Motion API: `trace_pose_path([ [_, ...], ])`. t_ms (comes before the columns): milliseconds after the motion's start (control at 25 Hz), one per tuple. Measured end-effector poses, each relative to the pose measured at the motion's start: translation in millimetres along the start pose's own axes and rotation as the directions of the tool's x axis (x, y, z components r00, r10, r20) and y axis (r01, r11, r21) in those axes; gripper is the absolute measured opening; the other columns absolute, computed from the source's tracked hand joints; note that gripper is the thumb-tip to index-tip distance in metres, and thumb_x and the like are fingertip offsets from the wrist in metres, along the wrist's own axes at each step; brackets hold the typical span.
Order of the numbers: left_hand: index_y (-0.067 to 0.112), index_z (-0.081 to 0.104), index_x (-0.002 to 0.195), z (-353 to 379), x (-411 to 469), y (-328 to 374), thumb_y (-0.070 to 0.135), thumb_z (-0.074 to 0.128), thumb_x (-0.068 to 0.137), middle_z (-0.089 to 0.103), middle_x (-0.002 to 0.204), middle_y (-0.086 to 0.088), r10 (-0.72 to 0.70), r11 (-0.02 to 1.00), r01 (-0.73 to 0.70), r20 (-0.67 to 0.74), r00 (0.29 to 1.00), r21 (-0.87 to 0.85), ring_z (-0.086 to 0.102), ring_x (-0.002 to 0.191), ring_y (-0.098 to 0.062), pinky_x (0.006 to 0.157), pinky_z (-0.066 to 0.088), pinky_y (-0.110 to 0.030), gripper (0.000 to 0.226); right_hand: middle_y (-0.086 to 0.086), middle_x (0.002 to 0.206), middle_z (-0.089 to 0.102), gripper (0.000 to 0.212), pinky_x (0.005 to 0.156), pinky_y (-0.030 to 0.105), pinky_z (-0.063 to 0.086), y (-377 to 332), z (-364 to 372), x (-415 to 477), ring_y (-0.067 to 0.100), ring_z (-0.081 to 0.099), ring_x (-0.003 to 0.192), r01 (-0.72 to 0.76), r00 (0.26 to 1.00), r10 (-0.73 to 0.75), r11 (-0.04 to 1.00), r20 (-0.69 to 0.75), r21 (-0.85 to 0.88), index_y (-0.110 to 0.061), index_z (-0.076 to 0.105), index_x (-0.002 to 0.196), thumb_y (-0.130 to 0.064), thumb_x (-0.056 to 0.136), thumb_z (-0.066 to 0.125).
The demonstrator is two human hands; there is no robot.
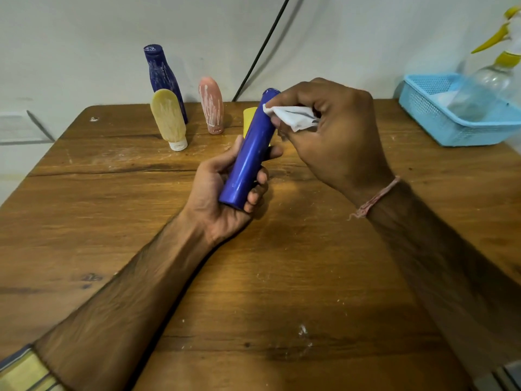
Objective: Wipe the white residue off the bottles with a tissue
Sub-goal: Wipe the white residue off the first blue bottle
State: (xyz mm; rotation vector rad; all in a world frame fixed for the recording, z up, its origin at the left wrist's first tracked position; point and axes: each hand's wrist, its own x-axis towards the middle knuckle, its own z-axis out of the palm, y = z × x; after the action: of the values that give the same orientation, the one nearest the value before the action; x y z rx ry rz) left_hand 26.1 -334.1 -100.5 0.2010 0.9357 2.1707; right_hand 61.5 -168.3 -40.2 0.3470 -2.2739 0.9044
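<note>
My left hand [222, 190] grips the lower end of a glossy blue bottle [249, 153], tilted with its top pointing away from me. My right hand [329, 136] holds a crumpled white tissue [293, 117] pressed against the bottle's upper end. Behind them stand a dark blue bottle [159, 77], a yellow bottle [168, 117] on a white cap and a pink bottle [211, 104], all streaked with white residue. Another yellow bottle [249, 117] is mostly hidden behind the blue one.
The wooden table [253, 277] bears white flecks. A light blue plastic basket [456, 114] sits at the back right corner, with a clear spray bottle [493, 71] with a yellow trigger in front of it. A black cable [265, 46] runs down the wall.
</note>
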Motion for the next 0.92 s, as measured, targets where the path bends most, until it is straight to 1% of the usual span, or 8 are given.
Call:
trace_pose_path([
  [120, 0.010, 0.083, 0.087, 4.3, 0.3, -0.8, 0.042, 0.037, 0.106, 0.058, 0.061, -0.004, 0.029, 0.999, -0.024, -0.104, 0.994, 0.048, 0.050, 0.037, -0.009, 0.035, 0.039, -0.016, 0.059, 0.010, 0.103, 0.073, 0.027, 0.073, 0.004, 0.049, -0.9, 0.3, -2.8, 0.013, 0.066, 0.089, 0.085, 0.994, -0.082, 0.996, 0.069, -0.037, -0.005, 0.077, 0.107, -0.005, 0.081, 0.078],
  [200, 0.006, 0.073, 0.096, 2.7, 2.8, -1.6, 0.040, 0.042, 0.106, 0.058, 0.068, -0.006, 0.055, 0.998, -0.055, -0.187, 0.981, 0.003, 0.050, 0.040, -0.011, 0.035, 0.040, -0.017, 0.048, 0.010, 0.099, 0.074, 0.026, 0.077, 0.018, 0.057, -5.5, 4.4, -5.6, 0.017, 0.069, 0.086, 0.196, 0.964, -0.192, 0.981, 0.184, -0.006, -0.004, 0.078, 0.104, -0.002, 0.078, 0.078],
  [280, 0.005, 0.065, 0.108, -1.1, 6.6, -2.1, 0.042, 0.046, 0.105, 0.061, 0.084, -0.009, 0.088, 0.992, -0.103, -0.189, 0.978, -0.073, 0.060, 0.059, -0.015, 0.053, 0.051, -0.023, 0.041, 0.009, 0.094, 0.075, 0.024, 0.080, 0.024, 0.057, -13.4, 11.6, -9.1, 0.016, 0.069, 0.084, 0.301, 0.898, -0.302, 0.952, 0.318, 0.054, -0.004, 0.080, 0.100, 0.000, 0.077, 0.077],
  [400, 0.004, 0.069, 0.114, -7.9, 8.7, -3.4, 0.044, 0.048, 0.105, 0.068, 0.100, -0.011, 0.198, 0.960, -0.214, -0.107, 0.974, -0.179, 0.066, 0.093, -0.023, 0.093, 0.051, -0.037, 0.047, 0.002, 0.090, 0.074, 0.025, 0.078, 0.011, 0.048, -18.8, 10.1, -8.7, 0.006, 0.063, 0.081, 0.312, 0.784, -0.334, 0.941, 0.523, 0.133, -0.007, 0.081, 0.098, -0.001, 0.077, 0.068],
  [480, 0.005, 0.069, 0.116, -7.9, 6.7, -3.5, 0.044, 0.050, 0.104, 0.068, 0.103, -0.012, 0.263, 0.957, -0.268, -0.063, 0.963, -0.108, 0.065, 0.098, -0.025, 0.095, 0.049, -0.041, 0.045, -0.001, 0.089, 0.075, 0.021, 0.075, 0.017, 0.052, -17.6, -1.0, -4.9, 0.005, 0.067, 0.080, 0.216, 0.763, -0.297, 0.954, 0.574, 0.207, -0.008, 0.080, 0.098, -0.001, 0.079, 0.071],
  [640, 0.009, 0.057, 0.132, -3.2, 6.3, -6.9, 0.018, 0.066, 0.085, 0.068, 0.108, -0.005, 0.403, 0.884, -0.368, -0.072, 0.912, 0.289, 0.064, 0.094, -0.021, 0.083, 0.054, -0.039, 0.049, -0.003, 0.092, 0.077, 0.015, 0.074, 0.037, 0.062, -1.2, -22.6, 6.3, 0.013, 0.073, 0.085, -0.068, 0.976, 0.030, 0.983, 0.216, 0.171, -0.015, 0.079, 0.100, -0.013, 0.085, 0.079],
  [720, 0.016, 0.054, 0.132, -2.8, 6.9, -10.8, 0.015, 0.073, 0.079, 0.067, 0.111, -0.003, 0.471, 0.794, -0.400, -0.047, 0.881, 0.457, 0.065, 0.101, -0.021, 0.089, 0.056, -0.038, 0.056, -0.004, 0.092, 0.077, 0.013, 0.075, 0.039, 0.063, 7.0, -31.7, 11.4, 0.011, 0.073, 0.084, -0.189, 0.981, 0.192, 0.968, -0.006, 0.164, -0.019, 0.079, 0.100, -0.017, 0.087, 0.079],
  [920, 0.039, 0.051, 0.121, -2.6, 5.6, -19.5, 0.024, 0.074, 0.083, 0.062, 0.123, -0.013, 0.605, 0.485, -0.468, 0.102, 0.789, 0.739, 0.062, 0.112, -0.027, 0.095, 0.055, -0.046, 0.046, -0.007, 0.096, 0.077, 0.013, 0.076, 0.026, 0.060, -2.7, -45.1, 14.8, 0.007, 0.073, 0.088, -0.118, 0.993, 0.117, 0.989, 0.020, 0.084, -0.018, 0.079, 0.102, -0.018, 0.089, 0.076],
])
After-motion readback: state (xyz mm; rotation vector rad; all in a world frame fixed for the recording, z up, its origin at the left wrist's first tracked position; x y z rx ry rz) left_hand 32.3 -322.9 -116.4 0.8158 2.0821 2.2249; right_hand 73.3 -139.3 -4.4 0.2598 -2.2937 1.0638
